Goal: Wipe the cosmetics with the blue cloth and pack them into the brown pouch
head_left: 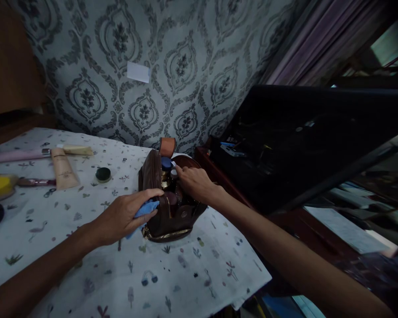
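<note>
A brown toiletry bag (166, 223) stands unzipped on the cloth-covered table, its gold zip hanging along the front. Inside it a blue-capped bottle (166, 164) and other small containers show partly. My left hand (128, 215) is closed on a crumpled blue cloth (146, 208), with its fingers against the bag's left side. Over the bag's right side, my right hand (196, 182) reaches into the opening. A small white piece shows at its fingertips; what it belongs to is hidden, as are the other fingers.
On the left lie a beige tube (63, 170), a yellow tube (78, 150), a brush (36, 182), a yellow round item (0, 186) and a dark round lid (103, 175). An orange-brown item (167, 147) stands behind the bag. A black open case (305, 145) rises at right.
</note>
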A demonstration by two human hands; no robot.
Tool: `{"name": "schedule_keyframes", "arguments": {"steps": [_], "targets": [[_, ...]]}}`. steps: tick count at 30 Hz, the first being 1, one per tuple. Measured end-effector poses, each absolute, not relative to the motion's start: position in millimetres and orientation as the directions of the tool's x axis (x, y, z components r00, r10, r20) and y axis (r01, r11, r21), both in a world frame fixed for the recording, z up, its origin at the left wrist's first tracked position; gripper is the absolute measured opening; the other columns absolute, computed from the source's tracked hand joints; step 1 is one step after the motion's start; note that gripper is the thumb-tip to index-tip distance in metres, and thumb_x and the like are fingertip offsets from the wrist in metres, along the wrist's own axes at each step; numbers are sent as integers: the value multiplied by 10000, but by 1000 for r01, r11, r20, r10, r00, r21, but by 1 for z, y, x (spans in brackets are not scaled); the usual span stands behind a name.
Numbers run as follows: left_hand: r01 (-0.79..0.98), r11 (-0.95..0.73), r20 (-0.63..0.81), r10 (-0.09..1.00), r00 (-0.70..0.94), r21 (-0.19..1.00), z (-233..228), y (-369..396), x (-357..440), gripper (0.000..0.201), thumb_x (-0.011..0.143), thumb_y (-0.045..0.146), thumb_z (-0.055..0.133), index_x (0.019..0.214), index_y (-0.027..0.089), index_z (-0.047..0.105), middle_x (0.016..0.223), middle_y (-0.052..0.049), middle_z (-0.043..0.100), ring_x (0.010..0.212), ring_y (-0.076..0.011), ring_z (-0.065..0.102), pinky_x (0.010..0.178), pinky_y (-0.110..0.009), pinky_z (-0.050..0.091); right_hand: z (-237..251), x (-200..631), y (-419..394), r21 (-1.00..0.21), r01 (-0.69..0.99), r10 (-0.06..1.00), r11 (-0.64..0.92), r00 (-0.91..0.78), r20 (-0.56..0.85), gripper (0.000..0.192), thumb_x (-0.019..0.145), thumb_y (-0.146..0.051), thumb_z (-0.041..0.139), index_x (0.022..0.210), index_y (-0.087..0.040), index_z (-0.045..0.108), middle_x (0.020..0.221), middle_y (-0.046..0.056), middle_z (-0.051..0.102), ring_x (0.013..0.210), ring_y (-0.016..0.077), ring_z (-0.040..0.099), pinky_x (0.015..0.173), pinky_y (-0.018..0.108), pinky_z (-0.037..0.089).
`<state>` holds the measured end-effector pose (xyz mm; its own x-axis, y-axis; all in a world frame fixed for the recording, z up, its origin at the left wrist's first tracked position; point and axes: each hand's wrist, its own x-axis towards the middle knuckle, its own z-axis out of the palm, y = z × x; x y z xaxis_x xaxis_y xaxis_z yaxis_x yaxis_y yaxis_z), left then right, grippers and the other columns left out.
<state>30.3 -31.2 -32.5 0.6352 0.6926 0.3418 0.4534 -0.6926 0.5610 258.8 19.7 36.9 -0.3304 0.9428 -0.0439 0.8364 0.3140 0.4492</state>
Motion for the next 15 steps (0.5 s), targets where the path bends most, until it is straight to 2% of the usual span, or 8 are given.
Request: {"name": "schedule_keyframes", "arguments": {"steps": [3, 8, 10, 12, 15], "targets": [[443, -697, 349, 687, 637, 563, -31, -32, 31, 424, 1028, 469, 347, 1426, 327, 375, 1350, -81, 621, 901, -187, 706, 724, -283, 537, 42, 260, 17, 430, 858, 949, 281, -316, 10, 308, 1022, -331, 401, 1179, -126, 569, 1082, 161, 675, 936, 267, 693, 657, 304, 460], [442, -686, 333, 693, 640, 578, -29, -31, 32, 416, 1024, 459, 370, 1420, 329, 380, 1395, -69, 593, 1108, -225, 669, 838, -313, 550, 45, 256, -4, 333, 908, 920, 255, -334, 206, 289, 1029, -238, 376, 984, -161, 652, 985, 103, 668, 903, 205, 647, 639, 281, 376], [429, -692, 344, 687, 641, 581, -29, -31, 32, 414, 1021, 443, 384, 1415, 314, 388, 1412, -67, 580, 1178, -233, 637, 904, -336, 541, 34, 253, -17, 259, 926, 879, 273, -350, 323, 309, 1029, -272, 396, 890, -173, 653, 881, 77, 654, 822, 186, 624, 629, 283, 355], [408, -699, 362, 678, 640, 588, -28, -32, 32, 406, 1019, 428, 394, 1402, 294, 405, 1421, -71, 574, 1223, -236, 611, 963, -356, 523, 19, 249, -30, 199, 908, 808, 368, -418, 416, 339, 1017, -327, 438, 777, -188, 634, 766, 50, 619, 737, 171, 590, 614, 283, 343], [384, -700, 374, 672, 639, 602, -26, -33, 32, 404, 1019, 421, 395, 1399, 283, 412, 1421, -68, 575, 1231, -229, 608, 979, -351, 521, -5, 245, -45, 142, 886, 693, 441, -437, 573, 355, 1016, -257, 416, 726, -194, 610, 721, 43, 593, 706, 167, 559, 630, 278, 369]]}}
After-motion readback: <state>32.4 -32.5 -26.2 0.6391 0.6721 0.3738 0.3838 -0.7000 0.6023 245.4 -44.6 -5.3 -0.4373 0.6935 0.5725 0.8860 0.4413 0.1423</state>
